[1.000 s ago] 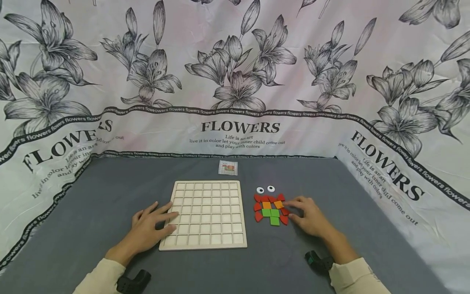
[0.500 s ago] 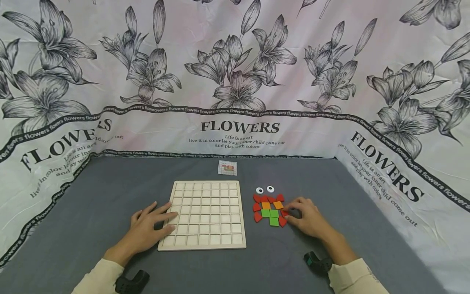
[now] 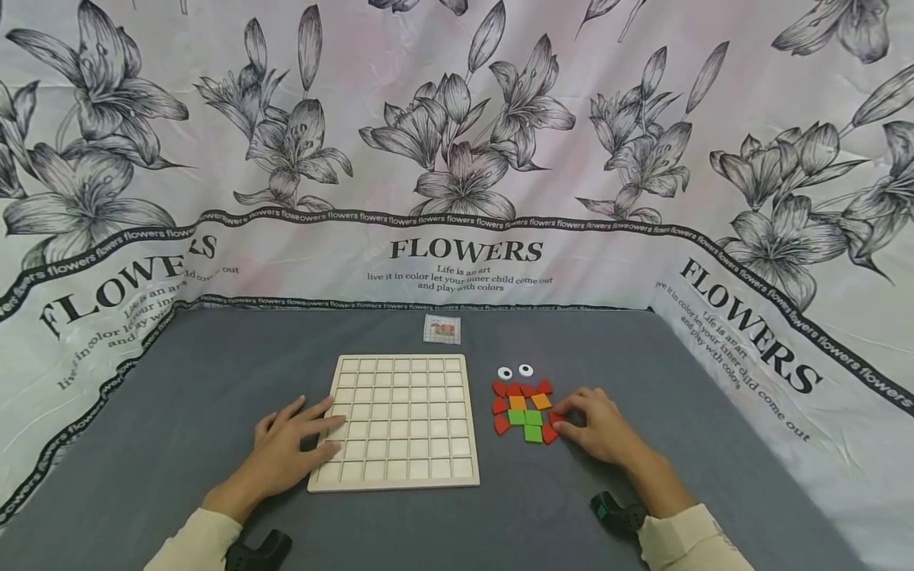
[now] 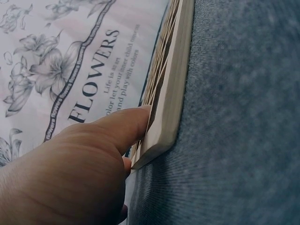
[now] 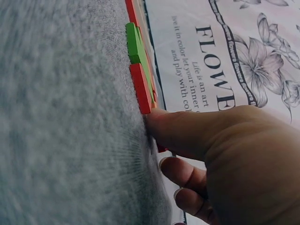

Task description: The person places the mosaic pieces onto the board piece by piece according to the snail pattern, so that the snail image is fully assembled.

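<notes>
A pale wooden grid board [image 3: 401,420] lies flat at the middle of the table. My left hand [image 3: 282,452] rests over its left edge with the fingers spread; in the left wrist view the thumb [image 4: 129,126] lies on the rim. Right of the board is a cluster of flat pieces: red rounded-corner tiles [image 3: 502,426], orange squares [image 3: 517,403] and green squares [image 3: 533,434]. At the cluster's right side my right hand [image 3: 596,424] pinches a red tile [image 3: 555,416] between thumb and index finger. The thumb [image 5: 176,129] partly hides that tile in the right wrist view.
Two white-and-black eye pieces [image 3: 516,371] lie behind the coloured cluster. A small picture card [image 3: 442,328] with a grid and a coloured figure lies behind the board. The grey tabletop [image 3: 528,515] ends at a flower-printed curtain [image 3: 457,190] at the back and sides.
My right index finger has come down from beside the orange square to the red tile, closing toward the thumb. The left hand stays in place on the board.
</notes>
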A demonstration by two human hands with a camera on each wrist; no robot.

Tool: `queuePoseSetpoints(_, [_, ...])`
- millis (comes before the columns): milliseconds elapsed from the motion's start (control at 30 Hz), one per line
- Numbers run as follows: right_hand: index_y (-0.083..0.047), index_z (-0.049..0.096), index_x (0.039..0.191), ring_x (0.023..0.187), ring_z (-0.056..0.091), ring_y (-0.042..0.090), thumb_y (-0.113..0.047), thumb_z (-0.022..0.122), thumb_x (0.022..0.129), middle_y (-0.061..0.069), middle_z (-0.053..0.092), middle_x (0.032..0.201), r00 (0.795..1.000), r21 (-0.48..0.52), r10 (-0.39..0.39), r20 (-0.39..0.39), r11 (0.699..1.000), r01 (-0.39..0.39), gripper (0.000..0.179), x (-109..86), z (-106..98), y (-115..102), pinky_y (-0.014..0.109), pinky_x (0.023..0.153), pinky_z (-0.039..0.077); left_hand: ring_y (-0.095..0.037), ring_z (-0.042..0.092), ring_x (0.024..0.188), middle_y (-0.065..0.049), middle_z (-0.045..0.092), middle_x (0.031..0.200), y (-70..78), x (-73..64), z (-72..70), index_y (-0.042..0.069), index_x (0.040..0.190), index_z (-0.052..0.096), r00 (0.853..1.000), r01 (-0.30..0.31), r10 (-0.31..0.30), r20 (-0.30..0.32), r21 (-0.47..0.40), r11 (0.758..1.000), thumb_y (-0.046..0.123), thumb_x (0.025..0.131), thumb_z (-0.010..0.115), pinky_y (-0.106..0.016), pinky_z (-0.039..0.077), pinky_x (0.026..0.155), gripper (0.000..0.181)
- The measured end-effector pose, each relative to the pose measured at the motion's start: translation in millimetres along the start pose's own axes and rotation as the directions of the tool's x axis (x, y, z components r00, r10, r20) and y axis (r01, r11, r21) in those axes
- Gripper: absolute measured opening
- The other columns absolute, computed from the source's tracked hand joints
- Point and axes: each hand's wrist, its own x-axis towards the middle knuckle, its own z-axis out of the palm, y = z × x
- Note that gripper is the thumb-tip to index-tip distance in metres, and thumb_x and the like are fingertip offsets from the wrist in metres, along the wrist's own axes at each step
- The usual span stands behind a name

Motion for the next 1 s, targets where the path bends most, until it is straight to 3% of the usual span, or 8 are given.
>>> queuePoseSetpoints(333, [-0.011,0.073,0.098,0.083,0.053,0.018,-0.019,0.08,0.081,-0.004,0.062,0.089,0.993,0.015,0.051,-0.103,0.999,-0.05,0.02,5.6,-7.4,-15.2,0.041,0.07,0.045,-0.047,0.02,0.136,-0.011,0.04,0.149,-0.3,0.2,-0.6,0.016,0.129,0.065,1.0,0.01,-0.01,0.0,-0.006,1.0,0.039,0.091,0.066,-0.07,0.006,0.096,0.044])
queuePoseSetpoints(633, [-0.01,0.073,0.097,0.084,0.055,0.024,-0.011,0.08,0.081,-0.004,0.064,0.09,0.974,0.05,-0.086,-0.209,0.994,0.098,0.018,22.1,-18.1,-43.0,0.048,0.07,0.047,-0.046,0.021,0.136,-0.011,0.041,0.148,-0.1,-0.9,0.9,0.016,0.128,0.066,1.0,0.019,-0.019,-0.003,-0.006,1.0,0.038,0.091,0.067,-0.07,0.006,0.097,0.044])
queuePoseSetpoints(867, [-0.008,0.073,0.099,0.083,0.055,0.02,-0.01,0.082,0.078,-0.001,0.067,0.094,0.953,0.055,-0.155,-0.259,0.983,0.175,0.022,38.0,-16.0,-66.4,0.039,0.068,0.047,-0.046,0.021,0.136,-0.01,0.041,0.148,0.6,-0.6,0.2,0.016,0.128,0.066,1.0,0.023,-0.023,-0.003,-0.007,1.0,0.038,0.091,0.068,-0.07,0.006,0.097,0.044])
queuePoseSetpoints(1000, [-0.008,0.073,0.1,0.084,0.055,0.016,-0.01,0.081,0.079,-0.002,0.067,0.095,0.95,0.103,-0.157,-0.269,0.976,0.19,0.022,46.9,-12.2,-78.5,0.039,0.069,0.048,-0.046,0.021,0.136,-0.01,0.041,0.148,0.4,-0.5,0.7,0.015,0.128,0.066,1.0,0.017,-0.017,-0.003,-0.009,1.0,0.038,0.091,0.067,-0.07,0.006,0.096,0.044])
